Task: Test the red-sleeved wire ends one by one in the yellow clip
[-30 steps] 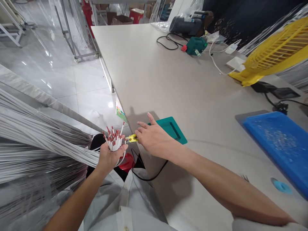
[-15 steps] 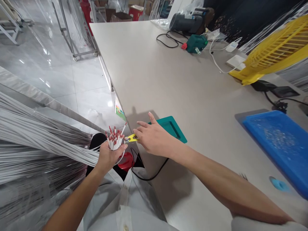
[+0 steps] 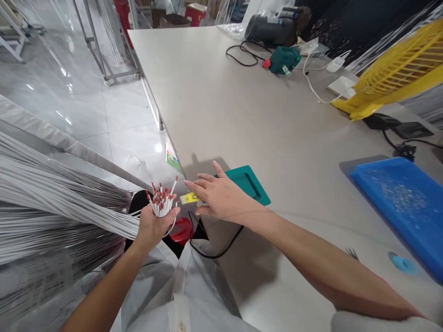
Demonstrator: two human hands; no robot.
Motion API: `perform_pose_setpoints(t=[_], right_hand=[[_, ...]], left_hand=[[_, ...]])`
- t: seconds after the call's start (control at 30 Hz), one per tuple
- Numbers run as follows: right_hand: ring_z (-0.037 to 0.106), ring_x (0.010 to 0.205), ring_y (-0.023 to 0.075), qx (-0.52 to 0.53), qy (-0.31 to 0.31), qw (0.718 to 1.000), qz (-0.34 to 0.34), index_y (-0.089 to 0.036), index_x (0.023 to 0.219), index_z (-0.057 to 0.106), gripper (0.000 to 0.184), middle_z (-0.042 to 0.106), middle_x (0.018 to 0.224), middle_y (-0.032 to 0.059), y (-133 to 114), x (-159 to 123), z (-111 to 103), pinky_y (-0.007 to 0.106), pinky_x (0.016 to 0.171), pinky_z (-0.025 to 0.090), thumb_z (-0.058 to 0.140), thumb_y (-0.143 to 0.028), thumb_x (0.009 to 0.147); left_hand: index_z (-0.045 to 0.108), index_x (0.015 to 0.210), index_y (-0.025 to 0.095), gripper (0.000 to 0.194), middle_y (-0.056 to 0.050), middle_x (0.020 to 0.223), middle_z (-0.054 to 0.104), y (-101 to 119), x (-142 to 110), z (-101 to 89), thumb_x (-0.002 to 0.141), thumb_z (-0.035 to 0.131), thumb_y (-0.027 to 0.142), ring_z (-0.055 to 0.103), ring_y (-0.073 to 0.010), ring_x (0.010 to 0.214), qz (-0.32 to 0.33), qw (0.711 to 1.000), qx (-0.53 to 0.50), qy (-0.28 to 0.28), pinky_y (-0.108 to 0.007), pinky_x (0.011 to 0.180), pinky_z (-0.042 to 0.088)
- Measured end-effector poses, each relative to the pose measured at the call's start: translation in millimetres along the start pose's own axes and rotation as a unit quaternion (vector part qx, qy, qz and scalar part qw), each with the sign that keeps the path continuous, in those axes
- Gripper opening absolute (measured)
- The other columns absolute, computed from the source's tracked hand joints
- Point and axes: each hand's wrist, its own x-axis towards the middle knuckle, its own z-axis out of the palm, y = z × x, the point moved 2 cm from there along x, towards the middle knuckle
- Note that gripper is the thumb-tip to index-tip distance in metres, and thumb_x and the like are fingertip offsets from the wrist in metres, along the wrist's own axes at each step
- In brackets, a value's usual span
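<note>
My left hand (image 3: 156,224) is closed round a bundle of thin white cables (image 3: 162,210) with red tips, held upright beside the table edge. One cable stands higher than the others, and a loose one bends round past my thumb. My right hand (image 3: 221,196) reaches palm down over the table edge, its outer fingers spread. Between its thumb and index finger is a small yellow hand tool (image 3: 189,198), its metal tip pointing at the bundle. The tool is blurred and its rear end hidden under the hand. Behind my right hand lies a green tray (image 3: 258,186).
A long mass of white cables (image 3: 69,198) hangs at the left. On the table (image 3: 194,92) are a blue tray (image 3: 363,177) with small clear bits, a yellow fan (image 3: 391,78), a dark motor (image 3: 266,30) and a green device (image 3: 284,60). A black cord (image 3: 221,253) loops near my lap.
My right index finger and thumb have spread further apart round the yellow tool. My left hand has drawn the bundle slightly left, away from the tool's tip.
</note>
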Motion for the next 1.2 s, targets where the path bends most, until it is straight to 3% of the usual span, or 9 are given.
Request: perform_pose_setpoints(t=[0.17,0.3,0.6,0.7,0.77,0.83,0.97,1.03,1.2], right_hand=[[0.050,0.111,0.0276,0.077,0.099,0.992,-0.006,-0.011,0.123,0.050,0.057,0.062,0.110,0.0146,-9.8,-7.3,-8.2,0.052,0.101,0.027,0.055,-0.049,0.080],[0.060,0.088,0.0170,0.269,0.220,0.936,0.062,-0.013,0.104,0.062,0.026,0.065,0.098,0.0106,-33.3,-12.9,-5.3,0.030,0.078,0.049,0.046,-0.027,0.088],[0.057,0.066,0.0126,0.704,0.233,0.662,0.111,-0.020,0.074,0.071,0.016,0.064,0.073,0.0032,-61.1,3.9,30.7,0.025,0.059,0.048,0.069,-0.036,0.071],[0.044,0.045,0.0059,0.805,0.195,0.541,0.145,-0.019,0.068,0.068,0.017,0.058,0.065,-0.0011,-71.3,7.5,43.0,0.019,0.040,0.036,0.070,-0.036,0.068],[0.038,0.040,0.0042,0.840,0.175,0.489,0.154,-0.019,0.069,0.066,0.019,0.052,0.058,-0.0039,-75.3,7.8,47.9,0.019,0.039,0.031,0.069,-0.037,0.069],[0.041,0.043,0.0055,0.830,0.171,0.513,0.136,-0.019,0.070,0.064,0.020,0.052,0.058,-0.0037,-73.5,5.2,45.7,0.019,0.042,0.034,0.067,-0.039,0.071],[0.052,0.060,0.0114,0.684,0.169,0.709,0.021,-0.017,0.065,0.066,0.032,0.055,0.062,0.0013,-62.6,-5.2,23.2,0.024,0.056,0.043,0.053,-0.042,0.082],[0.053,0.061,0.0124,0.603,0.185,0.776,0.018,-0.017,0.066,0.068,0.034,0.057,0.060,0.0024,-59.5,-8.2,13.2,0.025,0.058,0.043,0.049,-0.039,0.085],[0.055,0.063,0.0125,0.531,0.252,0.799,0.125,-0.018,0.076,0.069,0.016,0.063,0.069,0.0032,-65.9,0.7,11.8,0.025,0.060,0.045,0.058,-0.029,0.079]], left_hand=[[0.064,0.096,0.014,0.036,0.002,0.062,0.063,13.5,-8.0,-6.1,0.062,0.072,0.022,0.057,-0.0133,0.057,0.005,0.999,-0.027,0.023,-0.025,0.060,0.046],[0.062,0.074,0.015,0.017,0.005,0.048,0.054,22.7,-16.8,-12.0,0.064,0.071,0.026,0.048,-0.0098,0.046,0.007,0.999,-0.050,0.006,-0.023,0.048,0.040],[0.060,0.063,0.016,0.015,0.003,0.052,0.054,19.8,-26.9,-17.2,0.065,0.071,0.026,0.047,-0.0095,0.047,-0.013,0.994,-0.075,-0.080,-0.022,0.045,0.037],[0.060,0.065,0.016,0.015,0.004,0.049,0.051,15.3,-27.5,-18.3,0.067,0.070,0.027,0.045,-0.0085,0.045,-0.010,0.991,-0.082,-0.110,-0.021,0.043,0.036],[0.061,0.066,0.016,0.016,0.004,0.047,0.050,11.8,-26.5,-19.9,0.067,0.070,0.028,0.044,-0.0081,0.044,-0.004,0.990,-0.084,-0.117,-0.021,0.042,0.035],[0.061,0.066,0.015,0.017,0.004,0.048,0.051,8.0,-24.0,-22.9,0.066,0.071,0.029,0.044,-0.0082,0.044,-0.002,0.991,-0.076,-0.106,-0.021,0.042,0.036],[0.064,0.072,0.013,0.021,0.001,0.057,0.057,1.6,-16.7,-32.5,0.062,0.075,0.028,0.049,-0.0095,0.047,-0.009,0.998,-0.056,-0.037,-0.022,0.045,0.041],[0.065,0.077,0.013,0.024,0.001,0.058,0.058,0.8,-14.8,-34.1,0.061,0.075,0.027,0.050,-0.0095,0.048,-0.010,0.998,-0.056,-0.024,-0.021,0.045,0.042],[0.066,0.079,0.015,0.021,0.000,0.069,0.065,3.5,-18.5,-20.8,0.061,0.075,0.019,0.057,-0.0130,0.063,-0.014,0.995,-0.074,-0.063,-0.023,0.059,0.048]])
